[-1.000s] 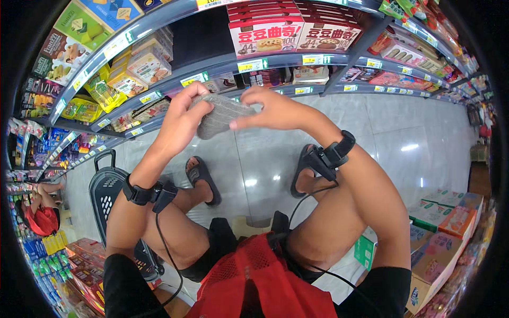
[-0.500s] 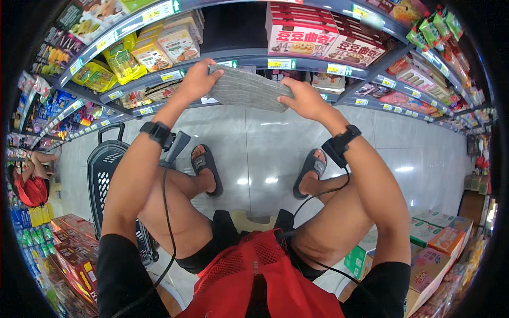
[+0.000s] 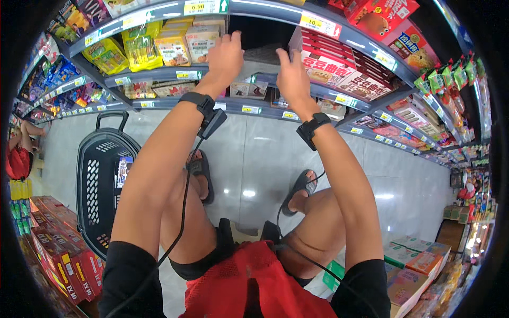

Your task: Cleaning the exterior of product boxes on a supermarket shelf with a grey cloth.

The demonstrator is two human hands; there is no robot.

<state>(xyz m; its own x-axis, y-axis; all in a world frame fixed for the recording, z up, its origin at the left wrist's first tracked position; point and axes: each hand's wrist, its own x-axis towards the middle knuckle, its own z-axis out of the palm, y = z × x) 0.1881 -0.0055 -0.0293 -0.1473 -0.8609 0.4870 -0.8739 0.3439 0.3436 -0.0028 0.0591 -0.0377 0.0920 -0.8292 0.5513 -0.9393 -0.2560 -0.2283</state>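
A dark grey cloth lies in the gap on the shelf, stretching between my two hands; its near part looks paler. At its left end is my left hand, beside the small boxes, with fingers reaching up and apart. On the other side, my right hand has its thumb and fingers spread, the thumb at the cloth's edge. Close by stand red and white biscuit boxes. How firmly either hand touches the cloth is hard to see. Both wrists wear black straps with a device.
A black shopping basket stands on the grey tiled floor to my left. Price-tag rails run along the shelf edges. Red cartons are stacked behind on the left, more cartons on the right. Another person is at far left.
Both hands have moved forward and closer together, from holding the cloth taut in front of the shelf to inside the gap. The cloth now lies on the shelf, and the fingers have spread.
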